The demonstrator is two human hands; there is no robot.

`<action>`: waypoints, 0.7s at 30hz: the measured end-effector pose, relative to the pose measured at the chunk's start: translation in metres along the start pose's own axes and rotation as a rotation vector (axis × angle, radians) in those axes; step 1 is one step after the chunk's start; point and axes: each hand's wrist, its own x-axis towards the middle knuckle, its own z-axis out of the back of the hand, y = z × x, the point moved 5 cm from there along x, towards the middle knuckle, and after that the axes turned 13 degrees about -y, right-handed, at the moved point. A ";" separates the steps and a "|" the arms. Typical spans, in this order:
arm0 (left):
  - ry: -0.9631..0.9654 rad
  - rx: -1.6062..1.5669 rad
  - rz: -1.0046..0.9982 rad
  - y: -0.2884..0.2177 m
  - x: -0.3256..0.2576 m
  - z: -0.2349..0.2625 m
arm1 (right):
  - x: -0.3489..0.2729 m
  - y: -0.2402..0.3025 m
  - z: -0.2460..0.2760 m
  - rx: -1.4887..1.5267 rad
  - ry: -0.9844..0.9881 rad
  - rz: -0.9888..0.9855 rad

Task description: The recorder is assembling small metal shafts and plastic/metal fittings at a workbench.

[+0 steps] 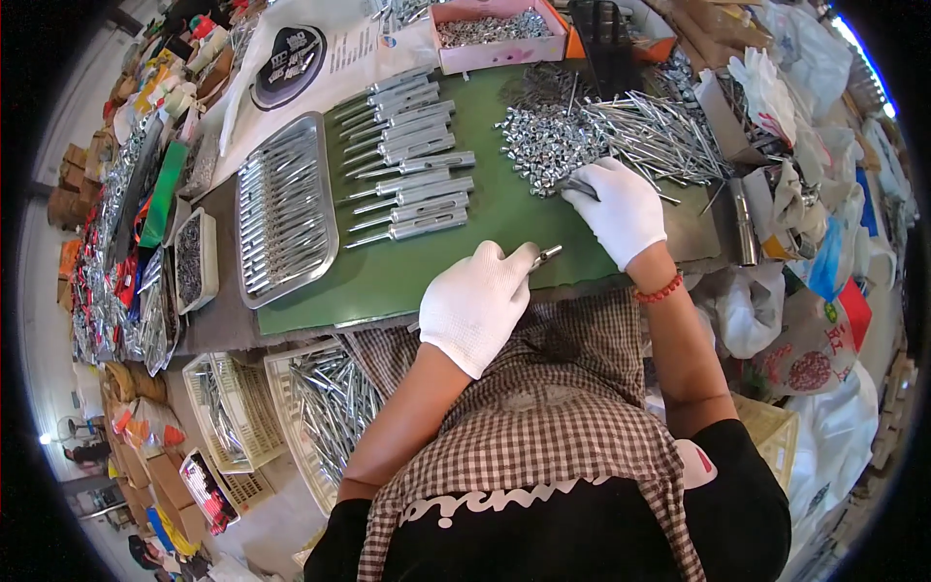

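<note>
1. White-gloved left hand (477, 308) clamped around a silver metal rod (550, 254), over the flat green mat (388, 281).
2. White-gloved right hand (619, 209) beside small silver metal pieces (543, 145); cannot tell its grip.
3. Black cloth shirt (582, 543) bears white cursive lettering (509, 502).

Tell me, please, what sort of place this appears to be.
Probably a small assembly workshop, judging by the heaped metal fittings, thin metal rods and row of slotted metal tubes on the green work surface.
</note>
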 end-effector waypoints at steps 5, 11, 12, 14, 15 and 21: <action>-0.038 0.001 -0.013 0.000 0.000 0.001 | -0.003 0.000 0.008 0.069 -0.038 -0.026; -0.024 -0.015 -0.006 0.002 0.000 0.001 | -0.003 0.006 0.005 0.075 0.017 0.083; -0.024 -0.013 -0.002 0.003 0.000 0.000 | -0.007 0.009 0.009 0.078 0.020 0.086; -0.019 -0.002 -0.013 0.003 -0.002 -0.002 | -0.022 0.019 0.015 0.353 0.101 0.048; -0.017 -0.001 -0.005 0.003 -0.002 -0.002 | -0.028 0.022 0.017 0.355 0.108 0.050; 0.043 0.007 0.024 0.001 0.001 0.001 | -0.043 0.036 0.019 0.392 0.022 0.157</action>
